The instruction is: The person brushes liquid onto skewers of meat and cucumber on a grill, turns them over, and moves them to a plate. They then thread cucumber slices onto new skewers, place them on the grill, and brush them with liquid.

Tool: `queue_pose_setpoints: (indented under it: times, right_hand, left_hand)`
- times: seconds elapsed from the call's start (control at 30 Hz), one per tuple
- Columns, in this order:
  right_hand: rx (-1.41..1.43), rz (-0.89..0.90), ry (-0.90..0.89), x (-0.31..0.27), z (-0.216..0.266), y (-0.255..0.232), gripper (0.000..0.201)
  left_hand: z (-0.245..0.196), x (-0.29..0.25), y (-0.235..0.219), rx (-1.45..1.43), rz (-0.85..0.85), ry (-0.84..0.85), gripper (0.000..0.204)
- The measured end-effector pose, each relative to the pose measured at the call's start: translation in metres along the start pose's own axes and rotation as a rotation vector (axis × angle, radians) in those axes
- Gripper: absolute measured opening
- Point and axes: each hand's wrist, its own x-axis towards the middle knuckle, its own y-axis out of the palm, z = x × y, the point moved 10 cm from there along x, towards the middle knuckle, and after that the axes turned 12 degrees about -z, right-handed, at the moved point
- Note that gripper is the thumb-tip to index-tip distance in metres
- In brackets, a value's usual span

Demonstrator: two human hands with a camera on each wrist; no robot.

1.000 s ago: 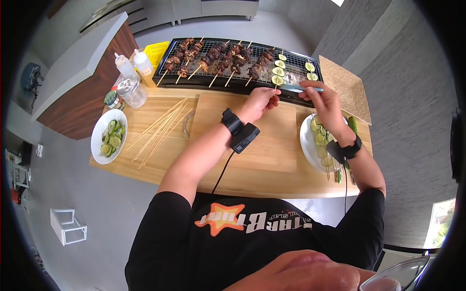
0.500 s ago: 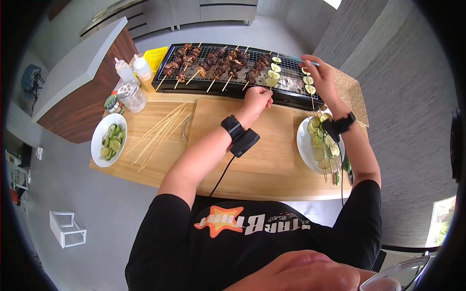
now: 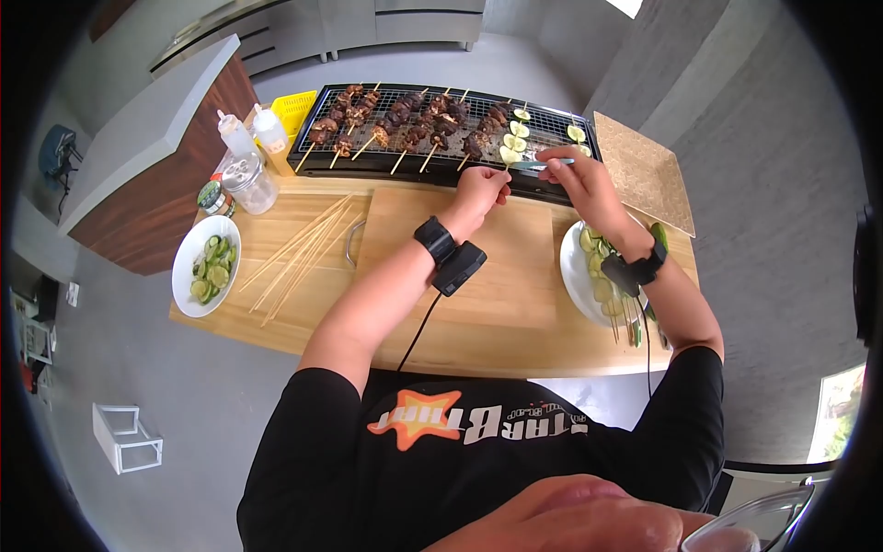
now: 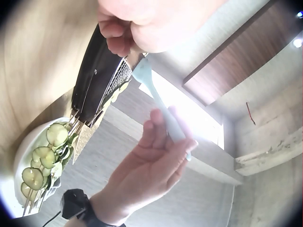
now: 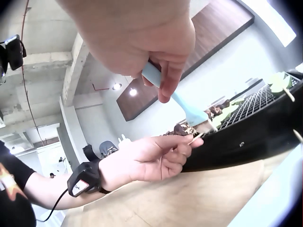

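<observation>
My left hand (image 3: 480,195) pinches the near end of a skewer of cucumber slices (image 3: 518,130) lying on the black grill (image 5: 246,137). Thumb and fingertips close on the stick at the grill's front edge. In my right hand (image 3: 589,195) is a light blue basting brush (image 5: 191,111), gripped by its handle. Its bristles (image 5: 206,126) are at the nearest slice, close over the left fingertips in the right wrist view. Another cucumber skewer (image 3: 577,134) lies at the grill's right end, partly behind the right hand. Browned meat skewers (image 3: 437,129) cover the left and middle of the grate.
Below the right forearm a white plate (image 3: 572,278) holds more cucumber skewers. A cutting board (image 3: 460,239), bare sticks (image 3: 299,248) and a bowl (image 3: 189,290) of cucumber slices lie on the table. Squeeze bottles (image 3: 271,129) and a glass jar (image 3: 250,187) stand left of the grill.
The brush went from the near end of the cucumber skewer to beyond its far end, then came back to the nearest slice. The left hand keeps its pinch on the stick, shifting slightly left.
</observation>
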Motion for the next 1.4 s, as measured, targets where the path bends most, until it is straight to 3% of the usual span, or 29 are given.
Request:
queue_pose_setpoints:
  times: [0.2, 0.3, 0.43, 0.53, 0.57, 0.67, 0.8, 0.93, 0.97, 1.1, 1.23, 1.4]
  right_hand:
    - [-0.195, -0.220, -0.118, 0.014, 0.017, -0.073, 0.026]
    - [-0.220, -0.294, -0.060, 0.032, -0.022, -0.102, 0.028]
    - [-0.295, -0.289, -0.054, 0.038, -0.064, -0.107, 0.030]
    - [-0.379, -0.272, -0.049, 0.043, -0.076, -0.104, 0.030]
    - [-0.365, -0.252, -0.139, 0.045, -0.071, -0.099, 0.029]
    - [-0.428, -0.153, -0.051, 0.046, -0.086, -0.092, 0.028]
    - [-0.369, -0.226, -0.085, 0.025, -0.059, -0.105, 0.028]
    - [-0.339, -0.194, 0.033, -0.017, -0.035, -0.099, 0.028]
    - [-0.381, -0.219, -0.073, -0.021, -0.028, -0.100, 0.028]
    - [-0.375, -0.181, 0.013, -0.039, -0.032, -0.101, 0.026]
    - [-0.165, -0.384, -0.017, -0.062, -0.018, -0.127, 0.026]
    - [0.000, -0.453, -0.009, -0.096, 0.005, -0.163, 0.026]
  left_hand:
    - [0.008, -0.011, -0.010, 0.012, 0.004, -0.018, 0.022]
    - [0.008, -0.025, -0.008, 0.006, 0.021, -0.028, 0.023]
    - [0.003, -0.047, 0.004, 0.017, 0.038, -0.050, 0.024]
    - [0.002, -0.059, 0.022, -0.026, 0.168, -0.099, 0.022]
    - [0.001, -0.062, 0.028, -0.038, 0.191, -0.099, 0.022]
    - [-0.003, -0.068, 0.047, -0.062, 0.248, -0.098, 0.022]
    - [-0.008, -0.069, 0.065, -0.087, 0.284, -0.107, 0.021]
    - [-0.003, -0.062, 0.081, -0.109, 0.294, -0.136, 0.021]
    - [-0.002, -0.059, 0.084, -0.112, 0.279, -0.142, 0.020]
    - [0.004, -0.046, 0.103, -0.089, 0.300, -0.138, 0.018]
    - [0.006, -0.040, 0.116, -0.066, 0.267, -0.156, 0.018]
    - [0.007, -0.034, 0.140, -0.122, 0.354, -0.212, 0.022]
